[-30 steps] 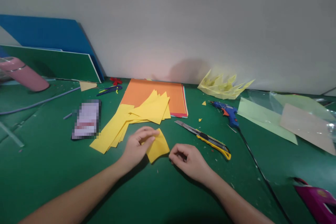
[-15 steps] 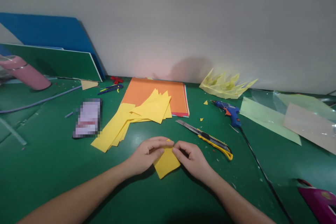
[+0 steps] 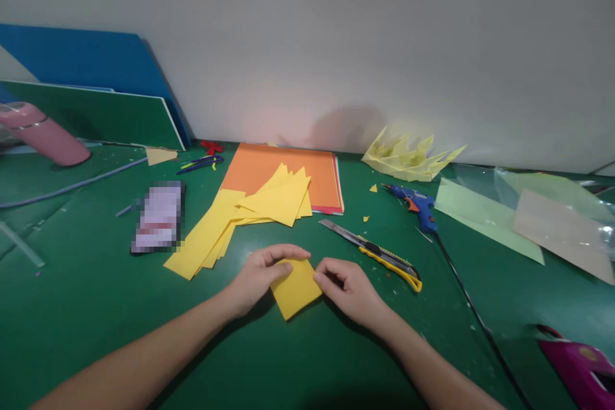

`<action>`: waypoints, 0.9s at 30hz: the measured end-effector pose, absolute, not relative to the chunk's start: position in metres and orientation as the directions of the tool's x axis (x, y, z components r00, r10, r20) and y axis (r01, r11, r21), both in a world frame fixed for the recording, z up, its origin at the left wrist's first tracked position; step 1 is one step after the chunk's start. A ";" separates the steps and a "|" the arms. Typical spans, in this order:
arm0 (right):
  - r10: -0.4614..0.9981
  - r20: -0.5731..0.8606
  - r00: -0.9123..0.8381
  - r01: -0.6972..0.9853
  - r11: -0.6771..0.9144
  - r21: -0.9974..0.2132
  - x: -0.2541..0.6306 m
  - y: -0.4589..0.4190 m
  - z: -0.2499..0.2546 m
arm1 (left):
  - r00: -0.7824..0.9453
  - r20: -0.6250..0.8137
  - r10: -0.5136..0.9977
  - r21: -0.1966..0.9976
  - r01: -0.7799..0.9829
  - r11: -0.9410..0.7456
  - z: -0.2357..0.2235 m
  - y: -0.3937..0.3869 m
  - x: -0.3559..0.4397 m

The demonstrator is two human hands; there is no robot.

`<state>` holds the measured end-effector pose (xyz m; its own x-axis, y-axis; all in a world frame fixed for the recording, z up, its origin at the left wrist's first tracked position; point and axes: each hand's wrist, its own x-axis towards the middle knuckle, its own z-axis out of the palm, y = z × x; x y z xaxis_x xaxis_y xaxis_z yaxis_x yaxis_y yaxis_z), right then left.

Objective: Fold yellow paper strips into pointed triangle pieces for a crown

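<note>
A small folded yellow paper (image 3: 295, 289) lies on the green table (image 3: 96, 307) between my hands. My left hand (image 3: 262, 275) curls over its upper left edge, fingers pressed on the paper. My right hand (image 3: 348, 287) pinches the paper's right corner with fingers bent. Behind them a loose pile of yellow paper pieces (image 3: 240, 221) spreads over a stack of orange sheets (image 3: 269, 173).
A yellow utility knife (image 3: 379, 255) with its blade out lies right of my hands. Farther right are a blue glue gun (image 3: 418, 204) with a black cord, pale green sheets (image 3: 485, 218) and a magenta tool (image 3: 581, 365). A phone (image 3: 158, 218), pink bottle (image 3: 43, 134) and boards stand left.
My right hand came in from the right and took the paper's corner. The paper has been folded smaller and flatter under both hands.
</note>
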<state>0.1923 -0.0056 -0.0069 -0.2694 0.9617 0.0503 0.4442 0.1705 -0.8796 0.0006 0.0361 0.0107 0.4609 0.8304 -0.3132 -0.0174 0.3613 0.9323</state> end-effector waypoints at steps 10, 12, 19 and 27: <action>0.963 0.048 -0.266 0.393 0.154 -0.907 0.197 -0.007 -0.006 | 0.339 -0.255 0.905 0.942 -0.122 0.311 0.008 0.053 -0.015; 0.971 0.035 -0.237 0.351 0.119 -0.929 0.198 -0.007 -0.007 | 0.360 -0.252 0.898 0.946 -0.105 0.307 0.006 0.052 -0.014; 0.980 -0.028 -0.199 0.258 0.025 -0.966 0.196 -0.007 -0.009 | 0.381 -0.200 0.903 0.974 -0.024 0.225 0.005 0.052 -0.013; 0.979 -0.057 -0.197 0.197 -0.017 -0.980 0.194 -0.007 -0.008 | 0.369 -0.167 0.914 0.986 0.072 0.151 0.006 0.050 -0.013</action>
<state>0.1942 -0.0075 -0.0085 -0.1968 0.9788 -0.0566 0.1970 -0.0171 -0.9802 -0.0128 0.0498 0.0061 0.3693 0.9141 -0.1673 0.0718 0.1514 0.9859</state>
